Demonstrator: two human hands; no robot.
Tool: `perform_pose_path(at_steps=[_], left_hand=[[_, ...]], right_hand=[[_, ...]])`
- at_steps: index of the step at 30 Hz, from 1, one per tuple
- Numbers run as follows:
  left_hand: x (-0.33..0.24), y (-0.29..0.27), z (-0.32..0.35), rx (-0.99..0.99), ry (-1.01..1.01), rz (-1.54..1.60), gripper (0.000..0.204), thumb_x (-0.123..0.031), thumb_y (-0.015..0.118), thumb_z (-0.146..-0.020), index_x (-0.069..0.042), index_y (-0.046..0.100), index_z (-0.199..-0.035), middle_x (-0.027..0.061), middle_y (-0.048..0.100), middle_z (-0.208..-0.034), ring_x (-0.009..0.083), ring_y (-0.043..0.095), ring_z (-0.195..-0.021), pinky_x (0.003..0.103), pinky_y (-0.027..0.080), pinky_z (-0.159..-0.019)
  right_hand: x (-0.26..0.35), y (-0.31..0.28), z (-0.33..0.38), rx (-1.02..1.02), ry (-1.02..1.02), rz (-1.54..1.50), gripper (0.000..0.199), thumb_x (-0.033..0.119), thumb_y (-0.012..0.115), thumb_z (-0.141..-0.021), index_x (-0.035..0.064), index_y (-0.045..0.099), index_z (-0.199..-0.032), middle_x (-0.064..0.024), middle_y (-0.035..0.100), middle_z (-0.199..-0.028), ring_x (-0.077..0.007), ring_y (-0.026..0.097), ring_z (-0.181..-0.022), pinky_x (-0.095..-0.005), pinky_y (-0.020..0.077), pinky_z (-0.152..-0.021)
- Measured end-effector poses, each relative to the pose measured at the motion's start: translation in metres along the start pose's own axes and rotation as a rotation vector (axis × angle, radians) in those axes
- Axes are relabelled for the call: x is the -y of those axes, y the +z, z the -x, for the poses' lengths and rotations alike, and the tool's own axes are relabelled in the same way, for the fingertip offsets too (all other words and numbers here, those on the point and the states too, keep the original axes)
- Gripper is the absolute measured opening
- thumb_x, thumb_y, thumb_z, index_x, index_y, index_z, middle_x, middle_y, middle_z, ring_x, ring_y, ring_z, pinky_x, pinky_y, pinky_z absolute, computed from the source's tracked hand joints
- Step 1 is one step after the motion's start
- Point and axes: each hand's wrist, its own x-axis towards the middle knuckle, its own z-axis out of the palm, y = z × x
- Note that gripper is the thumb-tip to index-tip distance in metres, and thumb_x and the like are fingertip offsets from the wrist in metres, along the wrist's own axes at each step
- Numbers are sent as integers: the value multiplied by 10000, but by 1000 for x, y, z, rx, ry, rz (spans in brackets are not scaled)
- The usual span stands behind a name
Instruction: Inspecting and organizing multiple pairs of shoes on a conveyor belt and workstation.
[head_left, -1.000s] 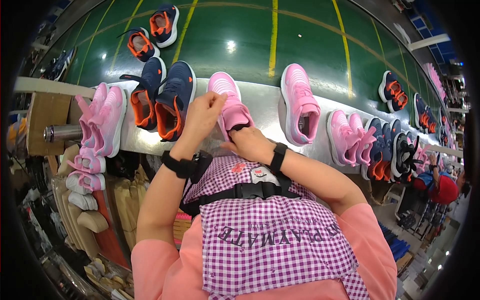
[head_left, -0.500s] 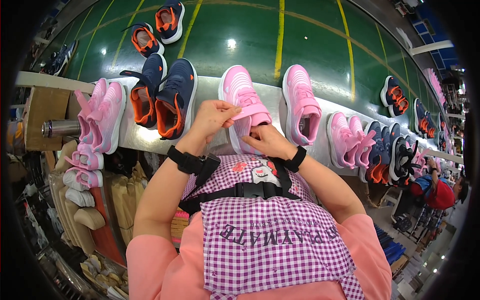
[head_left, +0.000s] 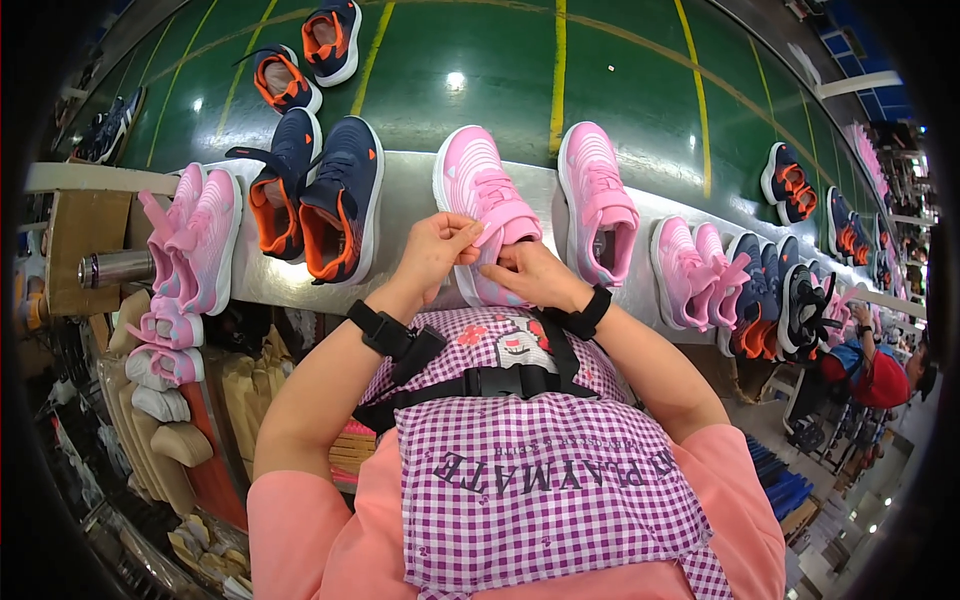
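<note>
Pink, the shoe (head_left: pixel 482 205) lay on the grey belt (head_left: pixel 405 205) before the person. Both the left hand (head_left: pixel 437 255) and the right hand (head_left: pixel 530 275) pinched its strap. Judging by its closeness, a hard pull could knock the second pink shoe (head_left: pixel 597 200) just beside it.

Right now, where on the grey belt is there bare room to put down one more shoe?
One bare patch lies between the navy shoes and the pink shoe under both hands. A narrower one lies between the second pink shoe and the pink pair to its right. The belt's right end is crowded with shoes, touching or overlapping.
</note>
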Motion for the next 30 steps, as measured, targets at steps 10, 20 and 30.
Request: perform_pose_path(at_steps=[10, 20, 30], left_hand=[[27, -21, -11, -96, 88, -353, 271, -318, 661, -881, -71, 549, -897, -9, 558, -752, 60, 497, -639, 214, 391, -515], [3, 8, 0, 118, -107, -33, 751, -648, 351, -919, -86, 322, -1416, 75, 361, -1425, 247, 371, -1262, 431, 339, -1024], [-7, 32, -28, 166, 30, -295, 573, -327, 560, -929, -32, 367, -1380, 119, 469, -1308, 218, 501, -1139, 358, 409, -966]], right_hand=[[4, 26, -8, -133, -120, 357, 296, 232, 547, -841, -36, 604, -730, -237, 598, -694, -392, 602, -635, -483, 466, -610], [-2, -48, 78, -575, 153, 667, 536, 467, 597, -839, -68, 555, -841, -224, 620, -804, -390, 616, -801, -425, 508, -699], [-16, -89, 48, -708, 257, 582, 211, 209, 612, -730, 0, 612, -758, -208, 630, -674, -373, 642, -651, -478, 507, -622]])
